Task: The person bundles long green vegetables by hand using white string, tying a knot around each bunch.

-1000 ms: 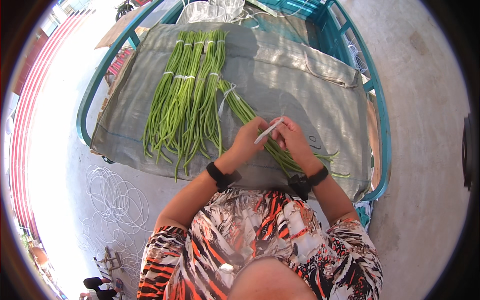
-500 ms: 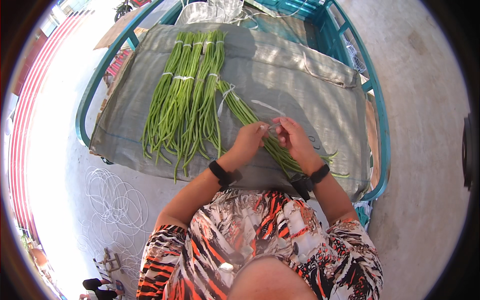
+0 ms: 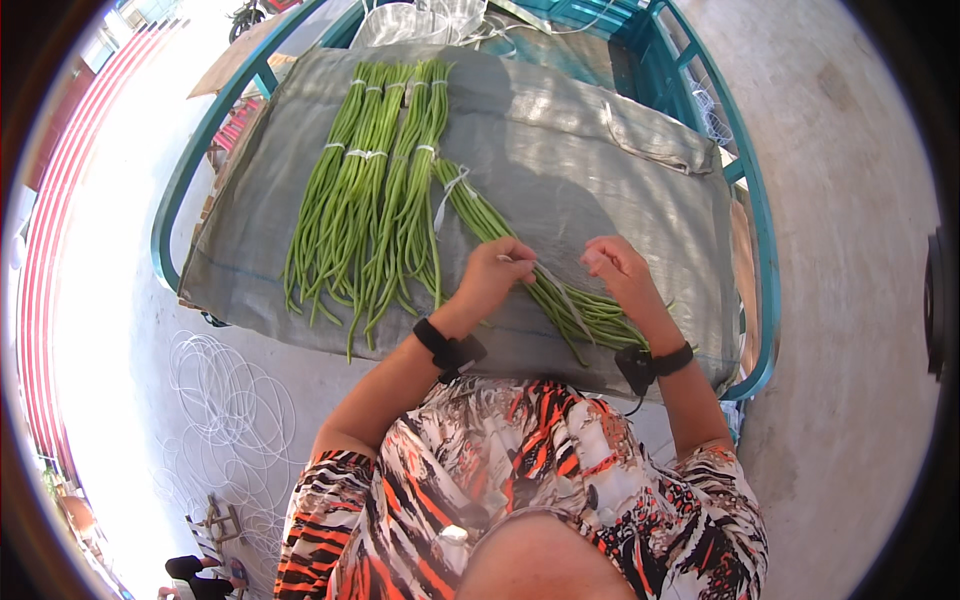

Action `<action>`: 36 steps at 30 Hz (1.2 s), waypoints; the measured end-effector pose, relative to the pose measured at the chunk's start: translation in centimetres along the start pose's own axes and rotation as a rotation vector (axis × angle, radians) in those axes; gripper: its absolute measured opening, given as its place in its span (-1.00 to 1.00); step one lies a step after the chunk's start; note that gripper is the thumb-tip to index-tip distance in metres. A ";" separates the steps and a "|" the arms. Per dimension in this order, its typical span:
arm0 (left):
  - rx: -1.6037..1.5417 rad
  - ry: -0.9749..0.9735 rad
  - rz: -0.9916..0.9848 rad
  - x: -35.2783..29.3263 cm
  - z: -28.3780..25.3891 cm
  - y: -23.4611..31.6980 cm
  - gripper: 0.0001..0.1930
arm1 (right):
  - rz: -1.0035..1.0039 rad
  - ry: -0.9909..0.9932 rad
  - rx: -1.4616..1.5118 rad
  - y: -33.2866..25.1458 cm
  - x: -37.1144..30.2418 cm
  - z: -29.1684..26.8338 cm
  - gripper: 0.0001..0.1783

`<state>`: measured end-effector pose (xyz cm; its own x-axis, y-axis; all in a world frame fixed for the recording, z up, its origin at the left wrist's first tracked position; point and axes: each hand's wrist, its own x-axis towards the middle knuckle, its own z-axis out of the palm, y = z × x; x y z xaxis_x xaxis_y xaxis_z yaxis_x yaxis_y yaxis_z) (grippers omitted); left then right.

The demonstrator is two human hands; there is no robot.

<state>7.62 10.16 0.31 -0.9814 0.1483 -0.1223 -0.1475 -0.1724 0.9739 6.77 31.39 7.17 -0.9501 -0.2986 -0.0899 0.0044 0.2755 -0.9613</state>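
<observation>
A bundle of long green beans point(image 3: 480, 212) lies slantwise on the grey woven sheet, with a white strip point(image 3: 449, 186) tied near its upper end. My left hand point(image 3: 495, 270) is over the middle of this bundle, fingers pinched on a second white strip point(image 3: 566, 296). That strip trails down across the beans to the right. To the right of the bundle, raised off the sheet, is my right hand point(image 3: 622, 272). Its fingers are curled together; what they hold, if anything, cannot be made out. Several tied bean bundles point(image 3: 375, 200) lie side by side on the left.
The grey sheet point(image 3: 250, 200) covers a load on a cart with a teal metal rail point(image 3: 760, 230). A folded sheet edge point(image 3: 660, 140) lies far right. Behind it is a clear plastic bag point(image 3: 400, 22). Loose white strapping point(image 3: 225, 390) coils on the ground at left.
My right hand has moved right and away from my left hand, which stays nearly in place. The loose white strip now hangs down over the beans instead of sticking up behind my hands.
</observation>
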 end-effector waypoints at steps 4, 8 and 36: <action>-0.066 0.012 -0.056 0.4 0.1 -0.1 -0.93 | -0.089 -0.029 -0.396 0.5 1.0 1.7 -0.77; 0.038 0.051 -0.022 0.3 0.0 -0.4 -0.91 | -0.139 -0.225 -0.398 1.3 1.2 3.4 -0.79; 1.212 0.160 0.530 -1.1 0.7 1.7 -0.87 | -0.313 -0.375 -0.464 2.0 6.9 3.5 -0.83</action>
<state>8.54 10.39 2.20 -0.9014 0.2037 0.3820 0.3749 0.8087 0.4533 1.35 26.69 3.72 -0.7120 -0.7021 0.0105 -0.4677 0.4630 -0.7529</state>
